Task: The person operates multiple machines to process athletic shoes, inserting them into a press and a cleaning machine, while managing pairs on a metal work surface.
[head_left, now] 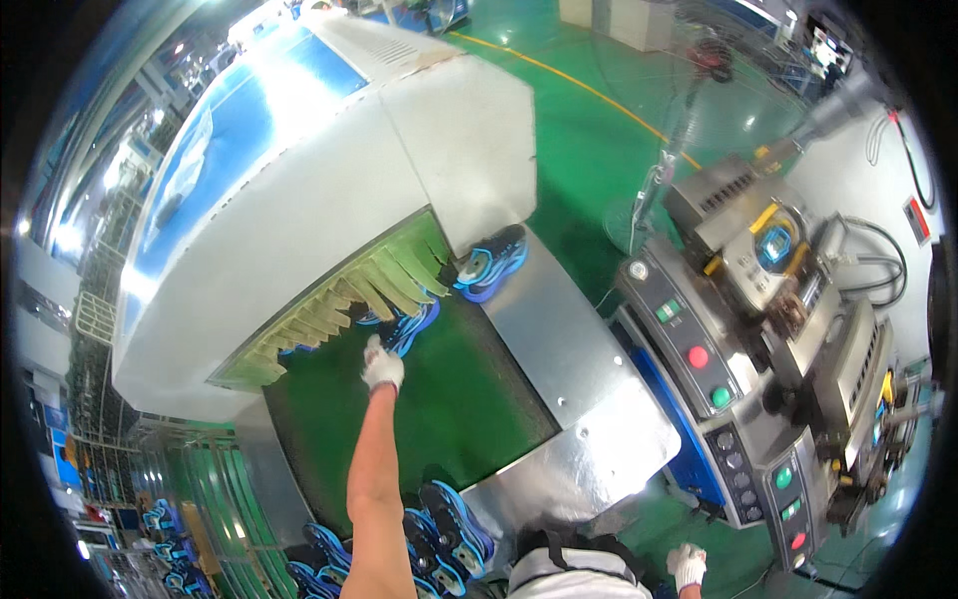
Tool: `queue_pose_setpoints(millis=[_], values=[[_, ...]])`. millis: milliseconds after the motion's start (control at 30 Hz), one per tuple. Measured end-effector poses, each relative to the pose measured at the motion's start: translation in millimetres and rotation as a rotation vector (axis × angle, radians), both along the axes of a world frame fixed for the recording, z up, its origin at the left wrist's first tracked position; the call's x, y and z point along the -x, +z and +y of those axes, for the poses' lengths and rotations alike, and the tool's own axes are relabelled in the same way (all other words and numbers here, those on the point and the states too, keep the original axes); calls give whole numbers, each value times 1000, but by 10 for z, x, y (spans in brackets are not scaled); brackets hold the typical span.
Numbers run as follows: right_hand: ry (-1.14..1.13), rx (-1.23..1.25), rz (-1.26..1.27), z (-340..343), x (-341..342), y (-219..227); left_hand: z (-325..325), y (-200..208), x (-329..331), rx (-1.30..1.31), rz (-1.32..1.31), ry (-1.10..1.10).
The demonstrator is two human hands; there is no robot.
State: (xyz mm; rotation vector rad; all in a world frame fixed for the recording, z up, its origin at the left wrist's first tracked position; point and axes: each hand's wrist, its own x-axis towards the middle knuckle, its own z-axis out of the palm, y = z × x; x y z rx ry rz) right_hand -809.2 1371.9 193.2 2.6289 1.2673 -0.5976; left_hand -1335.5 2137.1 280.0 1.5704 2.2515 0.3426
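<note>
My left hand [382,367], in a white glove, reaches over the green conveyor belt [449,389]. Its fingers point forward, beside the near end of a blue and black shoe [407,327]; whether they touch it I cannot make out. That shoe lies on the belt at the machine's mouth, partly under a fringed green curtain [359,295]. Further right, another blue and black shoe [492,264] rests on the metal side plate. Low at the right, my right hand [687,566], also gloved, hangs with curled fingers and nothing visible in it.
A large white machine housing [329,170] stands over the belt. Several blue and black shoes [449,529] are close in front of me. A metal ledge [589,449] borders the belt. To the right is a press machine [738,339] with buttons; behind it stands a fan [649,200].
</note>
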Motion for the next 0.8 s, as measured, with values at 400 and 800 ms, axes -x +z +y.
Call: queue_pose_setpoints(millis=[400,800], values=[[-460,-71,386,2141,598,829,714,-449,775,-490,81,-170],[604,-465,530,4787,2288,1928,-1689,1197,-1095,-187,-345,-1133]])
